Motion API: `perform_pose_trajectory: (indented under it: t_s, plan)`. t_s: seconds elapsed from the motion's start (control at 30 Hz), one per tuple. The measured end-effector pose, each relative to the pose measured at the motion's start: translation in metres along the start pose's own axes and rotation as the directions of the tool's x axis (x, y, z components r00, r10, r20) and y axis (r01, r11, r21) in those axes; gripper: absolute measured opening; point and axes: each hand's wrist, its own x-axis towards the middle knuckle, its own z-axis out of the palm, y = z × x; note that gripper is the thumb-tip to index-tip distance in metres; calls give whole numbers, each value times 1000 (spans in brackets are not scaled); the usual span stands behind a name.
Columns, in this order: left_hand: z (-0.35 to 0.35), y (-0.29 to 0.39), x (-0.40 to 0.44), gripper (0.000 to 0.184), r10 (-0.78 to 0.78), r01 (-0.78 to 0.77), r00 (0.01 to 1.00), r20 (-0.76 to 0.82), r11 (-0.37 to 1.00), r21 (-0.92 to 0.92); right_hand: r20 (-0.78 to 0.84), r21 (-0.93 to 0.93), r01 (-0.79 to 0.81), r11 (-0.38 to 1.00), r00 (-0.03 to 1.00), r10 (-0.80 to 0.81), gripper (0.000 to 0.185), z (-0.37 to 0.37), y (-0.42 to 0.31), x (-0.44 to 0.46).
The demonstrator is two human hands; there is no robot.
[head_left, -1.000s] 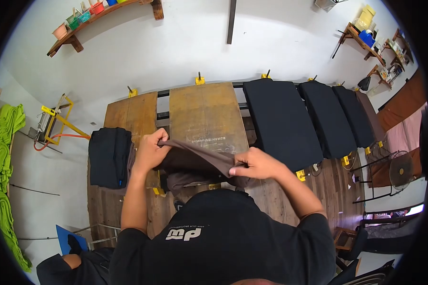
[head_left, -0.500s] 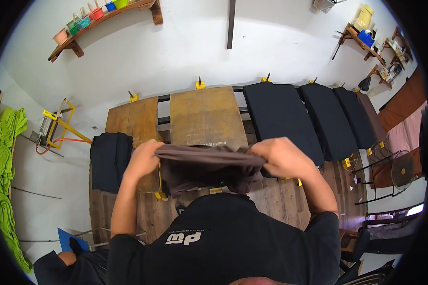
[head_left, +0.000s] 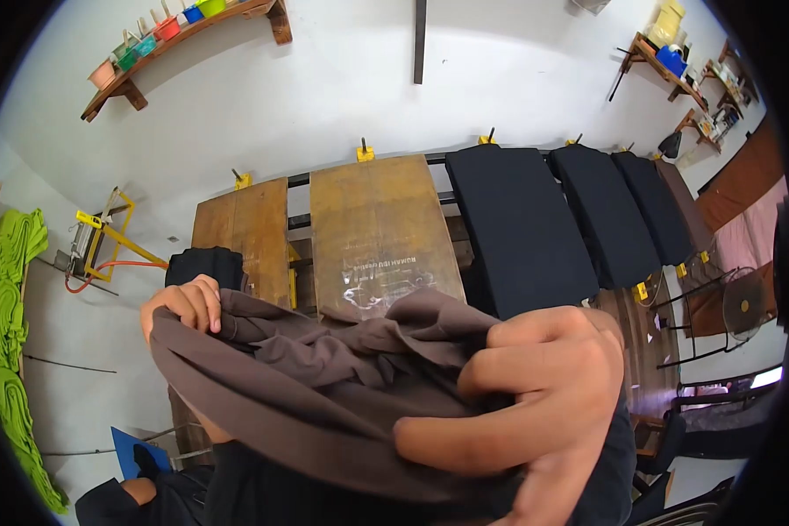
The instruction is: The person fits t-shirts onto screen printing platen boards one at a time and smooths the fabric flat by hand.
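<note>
A dark brown T-shirt (head_left: pixel 324 412) is stretched between my two hands, close to the camera, its hem opening spread wide and the inner cloth bunched in folds. My left hand (head_left: pixel 184 307) grips the hem on the left, fingers curled over the edge. On the other side my right hand (head_left: pixel 535 394) holds the cloth with its fingers bent, very near the camera. Behind the shirt is a bare wooden board (head_left: pixel 377 219) with white lettering and marks on its lower part; the shirt hides its near edge.
Another wooden board (head_left: pixel 245 237) stands to the left, a folded black cloth (head_left: pixel 206 263) at its near end. Black-covered boards (head_left: pixel 522 228) line the right. Green cloths (head_left: pixel 13 351) hang at far left. A person's dark sleeve (head_left: pixel 105 500) shows at lower left. A fan (head_left: pixel 743 305) stands right.
Both hands have come up toward the camera with the brown T-shirt. Its opening is now spread wider, and my left hand has moved farther left.
</note>
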Motion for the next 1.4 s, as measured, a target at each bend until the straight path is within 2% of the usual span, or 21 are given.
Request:
perform_pose_trajectory:
  t_s: [0.13,0.23,0.3,0.37,0.4,0.5,0.57,0.6,0.67,0.77,0.87,0.93,1.03,1.17,1.2,1.23,1.27,1.3,1.33,1.37,1.4]
  plan:
    - [36,15,-10,39,-27,108,960,-277,954,281,105,106,59,993,992,-70,43,-22,7,10]
    - [45,12,-9,48,-23,60,983,-181,977,204,-78,331,-347,878,917,392,14,2,-2,-53]
    - [66,15,-2,50,-69,87,990,-126,987,137,93,302,-600,741,792,603,52,-3,20,-78]
    - [78,14,-4,43,-267,267,963,23,963,-32,529,78,-842,534,489,694,22,-21,48,-96]
    - [63,15,-1,49,-504,411,788,352,858,308,572,-49,-826,562,438,694,14,-26,63,-113]
    - [82,-30,-1,76,-870,740,236,433,450,500,644,-203,-864,461,238,728,14,-45,92,-158]
    - [48,-63,-3,76,-996,518,74,43,75,852,703,-407,-747,525,110,702,20,-27,69,-141]
    - [24,-72,-3,57,-961,409,272,-52,67,910,683,-503,-621,600,140,717,20,-7,44,-135]
    - [-17,-83,7,22,-779,286,608,-154,34,958,618,-188,-368,911,677,401,13,37,12,-151]
    - [3,-61,40,39,-453,197,891,28,442,875,829,-23,-705,708,382,408,30,47,-2,-153]
    - [31,-37,39,15,-850,620,511,127,466,631,720,-407,-733,545,110,685,63,4,37,-208]
    - [71,-16,41,67,-869,451,305,389,491,745,606,-696,-482,532,3,795,57,-34,62,-230]
    - [101,-38,0,61,-897,284,64,437,436,854,526,-734,-377,565,212,824,30,-33,60,-223]
    - [20,-59,24,20,-781,257,617,-98,82,963,483,-496,-265,827,707,517,38,10,15,-157]
    - [8,-58,34,28,-581,169,801,-142,-7,986,625,-295,-525,799,526,577,37,10,0,-154]
    - [10,-54,34,29,-548,360,827,-126,344,867,644,-52,-727,684,499,579,27,26,-4,-165]
    - [14,-49,38,30,-508,468,853,-119,642,607,757,-141,-756,639,334,562,39,20,-3,-163]
    - [22,-50,21,28,-570,509,813,-119,597,620,835,-236,-770,593,151,529,55,15,-2,-152]
    - [35,-41,20,9,-638,434,747,185,679,592,799,-387,-667,636,102,593,80,10,4,-167]
    - [49,-27,22,33,-817,408,402,414,564,718,734,-632,-489,602,-127,667,58,0,18,-173]
    - [67,-31,-5,56,-773,536,323,546,625,568,617,-742,-395,542,-87,782,41,-9,31,-208]
